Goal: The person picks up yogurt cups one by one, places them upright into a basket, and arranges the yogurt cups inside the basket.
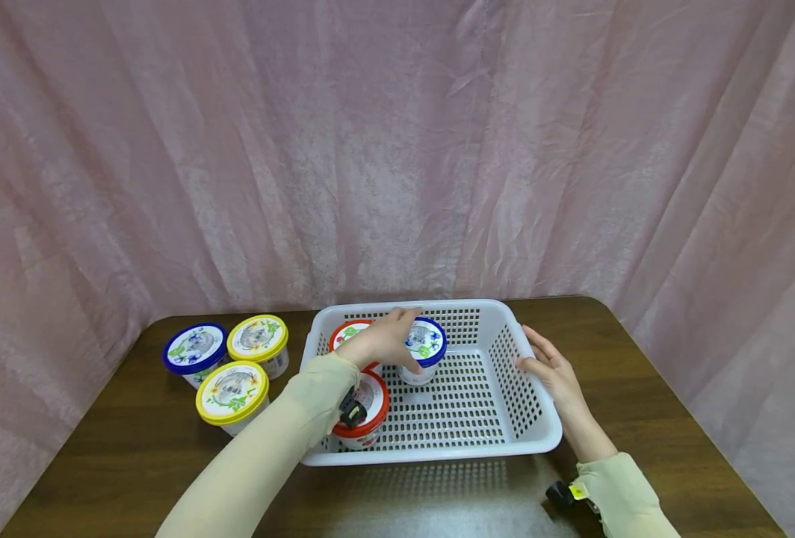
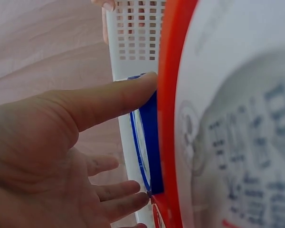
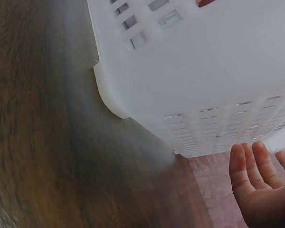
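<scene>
A red tub (image 1: 372,398) stands nearest in the basket (image 1: 438,453), whose right rim the right hand (image 1: 555,373) grips; farther in, the left hand (image 1: 384,342) spreads loosely about an upright blue tub (image 1: 427,342), no firm hold showing, contact unclear. The step looks like letting go; the next move seems to call for a straight lift, clear of the other red tub (image 1: 349,331), the basket held steady.

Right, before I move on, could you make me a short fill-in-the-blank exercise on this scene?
The right hand holds a basket coloured ____.
Inside it, ____ tubs are visible.
Outside it, two tubs have lids coloured ____.
The fingertips of the left hand are closest to the ____-lidded tub.
Missing words: white; three; yellow; blue.
</scene>
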Action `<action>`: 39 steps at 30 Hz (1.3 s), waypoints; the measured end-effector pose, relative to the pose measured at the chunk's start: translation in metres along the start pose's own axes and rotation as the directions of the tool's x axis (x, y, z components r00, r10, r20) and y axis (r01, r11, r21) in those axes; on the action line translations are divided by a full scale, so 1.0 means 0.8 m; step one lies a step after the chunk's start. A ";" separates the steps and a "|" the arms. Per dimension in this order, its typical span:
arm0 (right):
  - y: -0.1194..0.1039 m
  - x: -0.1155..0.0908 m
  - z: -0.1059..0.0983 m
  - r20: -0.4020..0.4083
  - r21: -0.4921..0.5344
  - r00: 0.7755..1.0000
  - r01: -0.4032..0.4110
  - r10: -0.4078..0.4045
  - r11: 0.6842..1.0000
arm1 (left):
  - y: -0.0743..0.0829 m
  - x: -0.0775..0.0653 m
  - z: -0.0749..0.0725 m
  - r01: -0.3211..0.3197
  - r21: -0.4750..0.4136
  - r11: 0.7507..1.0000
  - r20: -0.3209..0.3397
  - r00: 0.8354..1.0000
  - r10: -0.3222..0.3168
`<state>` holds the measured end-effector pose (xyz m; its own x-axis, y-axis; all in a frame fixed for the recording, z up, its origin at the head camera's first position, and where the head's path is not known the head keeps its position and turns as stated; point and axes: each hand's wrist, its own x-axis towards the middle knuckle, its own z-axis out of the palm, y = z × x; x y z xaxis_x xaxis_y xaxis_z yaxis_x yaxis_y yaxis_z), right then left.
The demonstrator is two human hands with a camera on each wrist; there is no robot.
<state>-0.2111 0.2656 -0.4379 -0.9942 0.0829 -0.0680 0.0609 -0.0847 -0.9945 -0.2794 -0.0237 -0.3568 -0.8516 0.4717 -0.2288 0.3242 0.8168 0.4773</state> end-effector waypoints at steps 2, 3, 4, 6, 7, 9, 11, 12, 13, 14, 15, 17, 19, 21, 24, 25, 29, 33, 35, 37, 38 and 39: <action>0.000 0.000 0.000 0.002 0.000 1.000 0.000 0.000 1.000 | 0.000 -0.001 0.000 -0.004 -0.012 1.000 -0.006 1.000 0.004; 0.000 0.000 0.000 0.002 0.001 1.000 0.001 -0.001 1.000 | 0.000 -0.002 0.000 -0.010 -0.014 1.000 -0.009 1.000 0.010; 0.000 0.000 0.001 0.002 -0.001 1.000 0.003 -0.003 1.000 | 0.000 -0.003 0.000 -0.018 -0.017 1.000 -0.012 1.000 0.018; 0.000 0.000 0.000 0.000 -0.008 1.000 0.004 -0.004 1.000 | 0.002 -0.005 -0.001 -0.038 -0.012 0.999 -0.020 0.999 0.037; 0.000 0.000 0.000 0.000 -0.012 1.000 0.004 -0.004 1.000 | 0.003 -0.006 -0.003 -0.048 -0.007 0.999 -0.024 0.999 0.047; 0.000 0.000 0.000 -0.002 -0.021 1.000 0.005 -0.005 1.000 | 0.006 -0.010 -0.007 -0.064 -0.003 0.998 -0.036 0.997 0.064; 0.000 0.000 -0.001 -0.002 -0.024 1.000 0.009 -0.009 1.000 | 0.010 -0.015 -0.013 -0.071 -0.009 0.997 -0.050 0.996 0.071; -0.001 -0.001 -0.001 -0.001 -0.022 1.000 0.011 -0.011 1.000 | 0.012 -0.018 -0.017 -0.071 -0.020 0.997 -0.057 0.996 0.070; -0.001 -0.001 -0.001 -0.001 -0.021 1.000 0.012 -0.012 1.000 | 0.014 -0.022 -0.023 -0.072 -0.035 0.997 -0.067 0.995 0.069; -0.001 -0.001 -0.001 -0.003 -0.021 1.000 0.013 -0.013 1.000 | 0.015 -0.025 -0.028 -0.074 -0.047 0.996 -0.078 0.995 0.070; -0.001 -0.001 -0.001 -0.002 -0.017 1.000 0.016 -0.016 1.000 | 0.016 -0.028 -0.033 -0.077 -0.055 0.996 -0.090 0.993 0.072; -0.001 0.000 -0.002 -0.004 -0.015 1.000 0.014 -0.014 1.000 | 0.015 -0.034 -0.043 -0.084 -0.049 0.995 -0.119 0.990 0.078; -0.001 0.000 -0.002 -0.004 -0.018 1.000 0.011 -0.011 1.000 | 0.013 -0.040 -0.053 -0.093 -0.037 0.995 -0.145 0.986 0.087; -0.001 0.000 -0.002 -0.002 -0.020 1.000 0.009 -0.009 1.000 | 0.008 -0.047 -0.063 -0.098 -0.016 0.995 -0.165 0.982 0.094; 0.001 0.000 -0.002 0.000 -0.029 1.000 0.007 -0.007 1.000 | -0.001 -0.058 -0.078 -0.088 -0.020 0.996 -0.187 0.979 0.083; 0.001 0.000 -0.002 0.001 -0.029 1.000 0.006 -0.006 1.000 | -0.006 -0.063 -0.083 -0.087 -0.019 0.996 -0.196 0.977 0.081; 0.002 0.000 -0.001 0.004 -0.007 1.000 0.002 -0.002 1.000 | -0.028 -0.080 -0.099 -0.078 -0.012 0.997 -0.238 0.969 0.072; 0.001 0.000 0.000 0.005 0.013 1.000 0.006 -0.006 1.000 | -0.055 -0.100 -0.112 -0.059 -0.002 0.998 -0.271 0.961 0.056; 0.000 -0.001 0.000 0.003 0.009 1.000 0.007 -0.007 1.000 | -0.067 -0.112 -0.119 -0.045 -0.007 0.999 -0.281 0.959 0.042; -0.001 -0.002 -0.002 -0.002 0.002 1.000 0.005 -0.005 1.000 | -0.079 -0.124 -0.127 -0.028 -0.016 0.999 -0.285 0.958 0.022; -0.002 -0.003 -0.003 -0.002 0.001 1.000 0.004 -0.004 1.000 | -0.085 -0.130 -0.132 -0.017 -0.022 1.000 -0.288 0.958 0.010; -0.002 -0.003 -0.004 0.000 0.003 1.000 0.002 -0.002 1.000 | -0.090 -0.137 -0.136 -0.009 -0.026 1.000 -0.288 0.958 0.001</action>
<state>-0.2085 0.2686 -0.4363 -0.9944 0.0831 -0.0660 0.0587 -0.0879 -0.9944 -0.2545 -0.1707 -0.2737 -0.9340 0.3565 0.0259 0.3207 0.8039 0.5010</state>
